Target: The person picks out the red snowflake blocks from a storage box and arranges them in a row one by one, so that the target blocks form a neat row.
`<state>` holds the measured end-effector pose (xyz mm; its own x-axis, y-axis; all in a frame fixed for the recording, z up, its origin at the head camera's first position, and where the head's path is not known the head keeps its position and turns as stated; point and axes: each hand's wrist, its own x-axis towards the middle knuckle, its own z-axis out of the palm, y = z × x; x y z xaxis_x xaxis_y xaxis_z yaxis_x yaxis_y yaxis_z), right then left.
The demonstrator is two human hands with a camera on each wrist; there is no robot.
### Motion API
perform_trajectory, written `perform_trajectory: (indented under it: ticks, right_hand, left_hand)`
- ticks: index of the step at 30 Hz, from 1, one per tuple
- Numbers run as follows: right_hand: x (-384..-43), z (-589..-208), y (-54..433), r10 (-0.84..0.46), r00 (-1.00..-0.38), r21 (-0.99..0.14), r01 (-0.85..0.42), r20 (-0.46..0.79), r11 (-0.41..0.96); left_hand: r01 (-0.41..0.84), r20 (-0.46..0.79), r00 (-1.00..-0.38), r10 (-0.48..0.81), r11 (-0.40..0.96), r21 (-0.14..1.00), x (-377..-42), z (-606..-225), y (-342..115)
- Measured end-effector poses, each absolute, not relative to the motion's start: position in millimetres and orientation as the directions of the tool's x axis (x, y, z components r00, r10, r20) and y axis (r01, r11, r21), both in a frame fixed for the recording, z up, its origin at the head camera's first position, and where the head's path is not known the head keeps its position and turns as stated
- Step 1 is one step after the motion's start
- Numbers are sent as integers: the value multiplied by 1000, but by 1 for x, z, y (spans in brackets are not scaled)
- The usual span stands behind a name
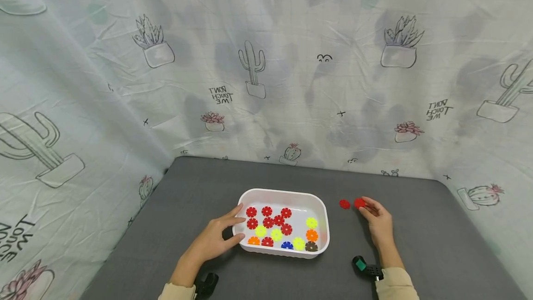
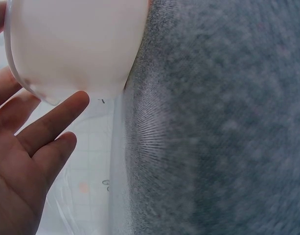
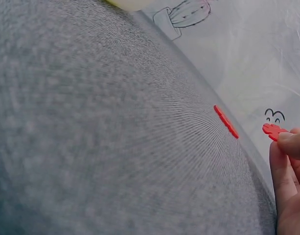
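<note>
A white plastic tray holds several notched flower-like discs, among them a red disc, a yellow disc, an orange disc, a blue disc and a brown disc. At its left end my left hand rests on the rim, fingers spread and fairly straight. In the left wrist view, two fingers of that hand stretch along the outer wall. To the right of the tray, my right hand pinches a red disc between thumb and fingers.
Another red disc lies on the grey table between the tray and my right hand. A cactus-print curtain hangs behind the table and along its sides. A dark wrist device is strapped by my right sleeve.
</note>
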<state>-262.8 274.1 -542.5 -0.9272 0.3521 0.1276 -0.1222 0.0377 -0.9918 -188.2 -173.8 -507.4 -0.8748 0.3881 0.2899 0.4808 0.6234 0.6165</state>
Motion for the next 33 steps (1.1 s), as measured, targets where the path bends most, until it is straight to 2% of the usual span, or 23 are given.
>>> perform_trajectory:
  ticks: [5, 12, 18, 23, 33]
  right_hand:
    - [-265, -545, 276, 310, -937, -974, -102, 163, 204]
    - [-267, -544, 280, 247, -947, -886, -74, 207, 458]
    - [-267, -545, 280, 219, -936, -807, -102, 276, 582]
    - [-268, -544, 277, 237, -931, -810, -96, 279, 579]
    - [-266, -542, 276, 265, -941, -884, -69, 212, 463]
  left_hand:
    - [476, 280, -877, 390, 624, 620, -188, -507, -174]
    - [471, 281, -880, 382, 634, 613, -189, -508, -173]
    - [455, 263, -888, 378, 638, 621, -188, -506, -173]
    - [466, 277, -882, 380, 630, 621, -187, -505, -174]
    - [454, 261, -889, 377, 637, 623, -188, -506, -173]
